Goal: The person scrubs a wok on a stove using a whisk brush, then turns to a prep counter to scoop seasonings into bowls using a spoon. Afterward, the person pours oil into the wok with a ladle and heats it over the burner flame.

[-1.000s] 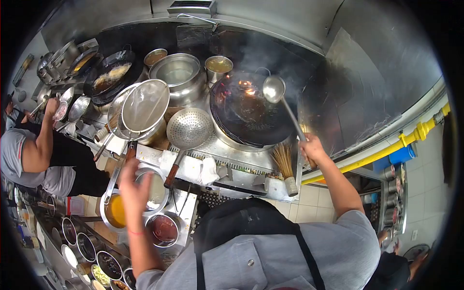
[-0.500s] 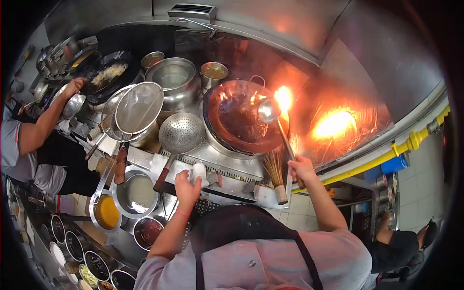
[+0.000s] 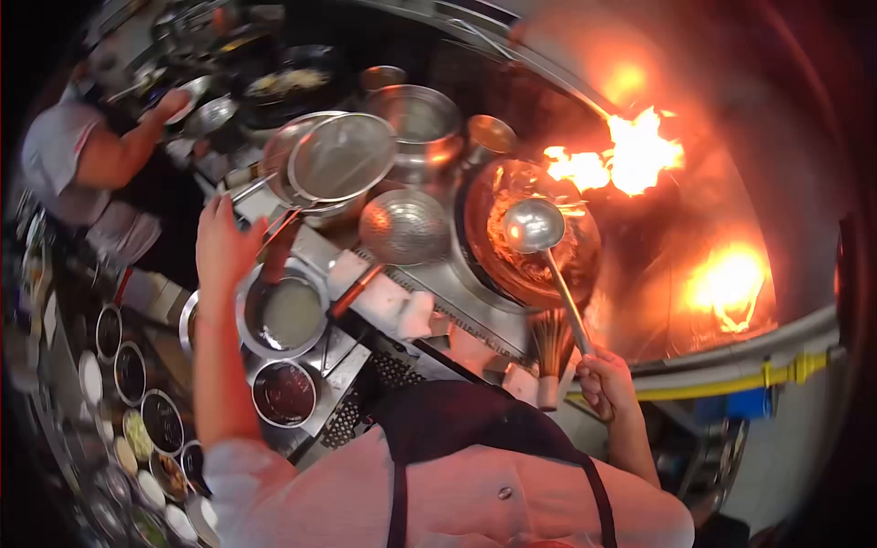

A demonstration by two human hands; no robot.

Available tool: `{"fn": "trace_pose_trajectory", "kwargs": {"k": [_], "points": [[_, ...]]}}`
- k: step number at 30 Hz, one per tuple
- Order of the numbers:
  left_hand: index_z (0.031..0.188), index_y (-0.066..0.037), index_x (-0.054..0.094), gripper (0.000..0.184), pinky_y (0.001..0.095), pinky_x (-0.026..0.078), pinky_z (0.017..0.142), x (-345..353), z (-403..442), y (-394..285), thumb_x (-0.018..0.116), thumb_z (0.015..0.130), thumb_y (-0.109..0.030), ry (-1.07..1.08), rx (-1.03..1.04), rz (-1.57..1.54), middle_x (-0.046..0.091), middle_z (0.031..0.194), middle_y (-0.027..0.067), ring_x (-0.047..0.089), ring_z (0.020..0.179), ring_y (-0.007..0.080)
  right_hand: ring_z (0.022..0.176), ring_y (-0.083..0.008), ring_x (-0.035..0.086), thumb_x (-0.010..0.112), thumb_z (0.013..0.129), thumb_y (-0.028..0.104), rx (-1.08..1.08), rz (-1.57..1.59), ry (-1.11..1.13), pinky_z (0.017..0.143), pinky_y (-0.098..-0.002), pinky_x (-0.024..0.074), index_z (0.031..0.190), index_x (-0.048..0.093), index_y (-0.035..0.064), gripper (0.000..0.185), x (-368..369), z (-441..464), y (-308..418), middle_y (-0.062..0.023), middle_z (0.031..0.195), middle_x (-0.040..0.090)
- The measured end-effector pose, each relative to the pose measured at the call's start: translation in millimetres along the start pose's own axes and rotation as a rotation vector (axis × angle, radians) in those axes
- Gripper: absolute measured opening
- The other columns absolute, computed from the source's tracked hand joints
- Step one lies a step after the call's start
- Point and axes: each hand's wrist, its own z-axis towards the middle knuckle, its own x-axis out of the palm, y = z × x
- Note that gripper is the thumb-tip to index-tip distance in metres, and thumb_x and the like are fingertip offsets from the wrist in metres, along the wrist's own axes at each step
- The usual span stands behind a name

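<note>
My right hand (image 3: 605,382) is closed around the handle end of a long metal ladle (image 3: 535,226). The ladle's bowl hangs over a wok (image 3: 585,242), which glows orange with fire inside. My left hand (image 3: 227,239) reaches out to the left with thumb and fingers apart, slightly blurred. It is beside the handles of a round mesh strainer (image 3: 343,157); whether it touches one I cannot tell. Below it stands a metal pot of pale liquid (image 3: 290,315). A perforated scoop (image 3: 405,226) lies between the strainer and the wok.
Large flames (image 3: 644,151) rise behind the wok, and another fire (image 3: 731,285) burns at the right. A bamboo brush (image 3: 550,352) stands at the counter edge. A co-worker (image 3: 82,164) handles a pan at the far left. Several ingredient containers (image 3: 163,422) line the lower left.
The view has turned. My left hand has moved out left from the white cloth toward the strainer handles. My right hand still holds the ladle over the wok, and flames behind it have grown.
</note>
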Motion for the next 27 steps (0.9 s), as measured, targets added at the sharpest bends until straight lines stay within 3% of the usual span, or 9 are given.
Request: {"fn": "trace_pose_trajectory", "kwargs": {"k": [3,6,10,11,13,16,19,21,27], "points": [[0.12,0.006,0.054,0.067,0.0454,0.047,0.089,16,47,100,0.06,0.085,-0.052,0.957,-0.371,-0.556,0.06,0.115,0.0214,0.059,0.104,0.0373,0.039,-0.0079,0.039,0.054,0.089,0.009,0.028,0.128,0.12,0.032,-0.0238,0.035,0.106,0.051,0.006,0.017,26,12,11,-0.0043,0.069,0.05],[0.132,0.002,0.042,0.077,0.0521,0.047,0.09,75,25,150,0.047,0.088,-0.062,1.446,-0.698,-1.296,0.056,0.118,0.0255,0.056,0.108,0.0407,0.041,-0.0073,0.04,0.054,0.09,0.01,0.008,0.11,0.203,0.032,-0.0235,0.0338,0.111,0.05,0.0068,0.022,72,25,27,-0.0029,0.071,0.05],[0.139,-0.001,0.032,0.065,0.0503,0.043,0.097,90,-10,82,0.048,0.092,-0.043,1.307,-0.696,-1.802,0.046,0.131,0.0271,0.052,0.117,0.0409,0.042,-0.0074,0.041,0.054,0.089,0.009,-0.072,0.0,0.22,0.033,-0.0248,0.0357,0.111,0.051,0.0066,0.022,130,48,34,-0.0023,0.071,0.05],[0.125,0.003,0.044,0.045,0.0421,0.051,0.084,87,-12,55,0.048,0.093,-0.029,1.149,-0.806,-1.787,0.058,0.11,0.0212,0.062,0.094,0.0318,0.042,-0.0074,0.041,0.054,0.089,0.009,-0.071,0.008,0.218,0.033,-0.0248,0.0357,0.111,0.051,0.0066,0.022,141,52,36,-0.0023,0.071,0.05],[0.096,-0.001,0.054,0.024,0.0292,0.052,0.064,115,-12,53,0.047,0.093,-0.023,1.231,-0.693,-1.623,0.06,0.08,0.0085,0.061,0.071,0.0171,0.042,-0.0078,0.043,0.054,0.089,0.009,-0.11,-0.08,0.243,0.033,-0.0252,0.0365,0.11,0.053,0.0055,0.021,158,60,42,-0.0021,0.069,0.05],[0.089,-0.002,0.049,0.01,0.0213,0.048,0.049,69,8,42,0.05,0.091,-0.011,1.141,-0.749,-1.722,0.051,0.069,-0.0003,0.048,0.053,0.0065,0.04,-0.0071,0.043,0.056,0.089,0.009,-0.15,-0.119,0.242,0.032,-0.0229,0.0361,0.111,0.053,0.0032,0.023,183,60,59,-0.0024,0.068,0.05],[0.1,0.001,0.05,0.017,0.0174,0.043,0.042,26,20,29,0.053,0.091,-0.013,1.045,-0.781,-1.816,0.05,0.073,-0.0005,0.047,0.054,0.0034,0.04,-0.0066,0.042,0.057,0.088,0.009,-0.182,-0.232,0.263,0.032,-0.0226,0.0359,0.118,0.054,0.0029,0.03,201,75,77,-0.0017,0.067,0.05],[0.107,0.003,0.049,0.024,0.0176,0.041,0.04,20,29,33,0.053,0.09,-0.013,1.054,-0.776,-1.819,0.05,0.074,-0.0003,0.047,0.052,0.0035,0.039,-0.0082,0.044,0.056,0.087,0.006,-0.232,-0.379,0.305,0.031,-0.0256,0.0354,0.094,0.055,0.001,0.009,218,85,91,-0.0017,0.064,0.049],[0.106,0.006,0.049,0.03,0.0201,0.047,0.041,17,44,43,0.053,0.083,-0.012,1.193,-0.684,-1.975,0.053,0.074,0.0021,0.049,0.05,0.0056,0.045,-0.02,0.057,0.06,0.081,0.011,-0.474,-1.147,0.281,0.044,-0.0339,0.0464,0.086,0.06,-0.0036,0.016,290,149,123,-0.0113,0.058,0.059]]}}
